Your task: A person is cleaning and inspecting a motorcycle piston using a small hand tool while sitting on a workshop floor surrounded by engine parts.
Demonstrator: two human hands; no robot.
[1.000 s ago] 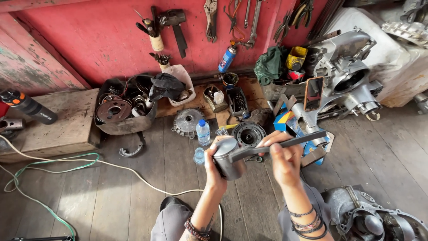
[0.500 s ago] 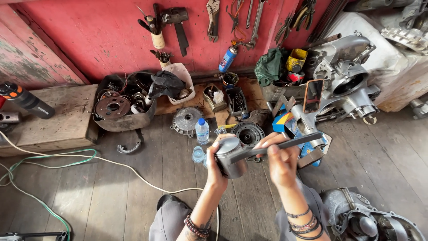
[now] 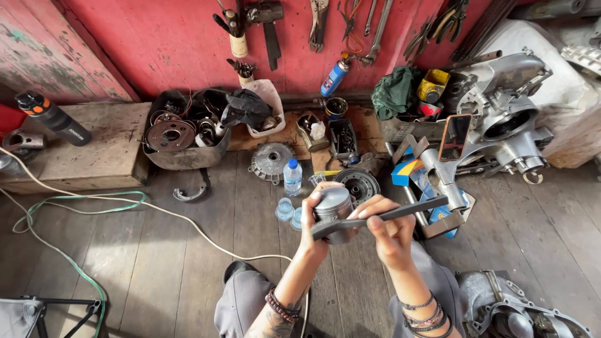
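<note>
I sit on a wooden floor and hold a grey metal piston (image 3: 333, 206) up in front of me. My left hand (image 3: 315, 230) wraps around the piston from the left and below. My right hand (image 3: 387, 230) grips a long dark flat tool (image 3: 400, 211) whose left end lies across the piston's side. The tool's handle sticks out to the right past my fingers. Both wrists wear bracelets.
A small water bottle (image 3: 292, 177), a round metal part (image 3: 357, 184) and a gear plate (image 3: 271, 161) lie on the floor ahead. A tub of parts (image 3: 181, 156) sits left, engine casings (image 3: 501, 119) right and one (image 3: 513, 310) by my right knee. Cables (image 3: 94, 206) run across the left.
The piston and tool stay in my hands at nearly the same place. My hands have shifted slightly lower and the right fingers have adjusted on the tool.
</note>
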